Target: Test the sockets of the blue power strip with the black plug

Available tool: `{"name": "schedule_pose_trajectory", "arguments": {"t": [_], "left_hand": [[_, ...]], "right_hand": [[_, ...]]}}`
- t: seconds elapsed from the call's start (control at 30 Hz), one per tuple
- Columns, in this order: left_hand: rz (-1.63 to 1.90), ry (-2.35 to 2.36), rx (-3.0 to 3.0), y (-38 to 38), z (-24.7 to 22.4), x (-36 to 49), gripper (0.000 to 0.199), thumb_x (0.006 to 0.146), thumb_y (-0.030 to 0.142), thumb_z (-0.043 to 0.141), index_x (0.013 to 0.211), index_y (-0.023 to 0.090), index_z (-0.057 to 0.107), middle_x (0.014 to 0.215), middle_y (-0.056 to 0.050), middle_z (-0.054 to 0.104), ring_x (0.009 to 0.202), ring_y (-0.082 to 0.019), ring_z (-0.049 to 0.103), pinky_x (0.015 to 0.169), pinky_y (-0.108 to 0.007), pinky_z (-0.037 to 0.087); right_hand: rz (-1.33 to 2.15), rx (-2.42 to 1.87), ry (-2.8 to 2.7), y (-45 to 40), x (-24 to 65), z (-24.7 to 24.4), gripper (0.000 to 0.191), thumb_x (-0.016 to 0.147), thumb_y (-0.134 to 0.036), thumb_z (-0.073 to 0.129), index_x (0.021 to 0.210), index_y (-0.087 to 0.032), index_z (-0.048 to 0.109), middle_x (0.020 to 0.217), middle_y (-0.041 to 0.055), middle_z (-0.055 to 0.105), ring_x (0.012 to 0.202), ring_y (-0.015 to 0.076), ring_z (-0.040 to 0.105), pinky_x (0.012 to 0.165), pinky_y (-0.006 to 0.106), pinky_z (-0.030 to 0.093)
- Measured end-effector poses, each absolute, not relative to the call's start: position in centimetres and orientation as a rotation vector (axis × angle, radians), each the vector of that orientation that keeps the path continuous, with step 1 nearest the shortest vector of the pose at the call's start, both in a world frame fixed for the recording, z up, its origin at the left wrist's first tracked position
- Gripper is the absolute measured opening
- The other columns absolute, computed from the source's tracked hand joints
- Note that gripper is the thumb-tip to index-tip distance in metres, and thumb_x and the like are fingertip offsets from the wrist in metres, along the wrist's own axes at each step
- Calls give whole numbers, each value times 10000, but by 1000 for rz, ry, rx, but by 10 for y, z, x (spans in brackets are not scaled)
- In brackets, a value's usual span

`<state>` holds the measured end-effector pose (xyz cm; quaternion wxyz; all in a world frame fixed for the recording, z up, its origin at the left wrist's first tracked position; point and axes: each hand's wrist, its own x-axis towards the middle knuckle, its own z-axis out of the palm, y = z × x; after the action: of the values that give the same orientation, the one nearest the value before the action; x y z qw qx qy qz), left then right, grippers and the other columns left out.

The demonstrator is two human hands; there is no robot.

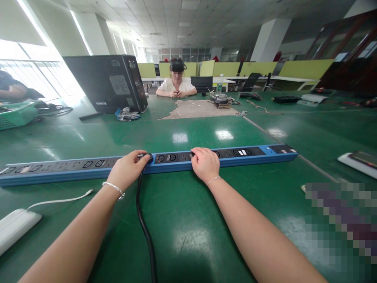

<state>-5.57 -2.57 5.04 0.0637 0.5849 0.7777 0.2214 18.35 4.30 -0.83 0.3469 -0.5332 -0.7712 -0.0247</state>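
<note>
Power strip [173, 167]: long, blue-edged, lying across the green bench [182, 208] under both hands.
Left hand [128, 167]: fingers clamped on a black plug [150, 158] at the strip.
Right hand [206, 163]: fingers curled over the strip; cannot tell whether they grip anything.
Black cord [145, 228]: trails nearward from the left hand.

1. Long, narrow power strip with blue casing and black socket panels [171, 167]: lies crosswise on the glossy green tabletop [182, 212], sockets up, its left end at the view's edge, small white labels on its right half.
2. Thick, round black cable [138, 202]: curves from the strip toward the viewer.
3. Black plug [150, 158]: against the strip's face, partly hidden; seating unclear.
</note>
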Motion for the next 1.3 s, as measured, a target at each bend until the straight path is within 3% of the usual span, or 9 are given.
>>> {"name": "schedule_pose_trajectory", "arguments": {"t": [0.17,0.5,0.7,0.97,1.23,1.3], "left_hand": [[467,2406,1735,-17,64,-45,420,754,501,463,1004,226,660,572,-12,671,752,-265,661,684,-350,478],[493,2332,1682,-18,60,-50,375,752,497,471,990,239,602,575,16,664,673,-222,664,627,-309,471],[441,2380,1711,-19,50,-44,399,777,454,433,1106,241,512,696,-41,688,659,-238,660,624,-331,468],[352,2513,1769,-17,50,-37,407,802,447,391,1100,200,516,943,-160,694,852,-307,660,704,-390,479],[831,2639,1650,-30,100,-49,479,782,522,427,1124,198,515,859,-83,659,789,-240,614,710,-351,460],[754,2627,1649,-32,116,-61,472,762,527,450,1095,206,545,783,-42,635,717,-209,585,686,-331,449]], "right_hand": [[-55,-1391,-2005,44,183,-9,347,817,-188,423,1035,-220,692,1119,24,673,1055,194,556,930,353,379],[-59,-1378,-1983,43,183,-9,336,813,-184,431,1018,-221,695,1106,18,678,1044,197,563,925,351,378],[-68,-1354,-1988,43,184,-9,335,808,-179,432,1009,-217,697,1097,16,683,1032,194,570,918,343,383],[-51,-1360,-1992,43,184,-9,338,816,-183,427,1019,-217,696,1107,25,678,1046,192,563,919,347,380],[-51,-1368,-1997,43,183,-9,337,820,-187,430,1025,-213,695,1120,24,673,1051,187,554,925,340,373],[-52,-1365,-1994,43,184,-9,336,816,-186,432,1024,-211,695,1117,22,674,1044,190,559,924,342,373]]}}
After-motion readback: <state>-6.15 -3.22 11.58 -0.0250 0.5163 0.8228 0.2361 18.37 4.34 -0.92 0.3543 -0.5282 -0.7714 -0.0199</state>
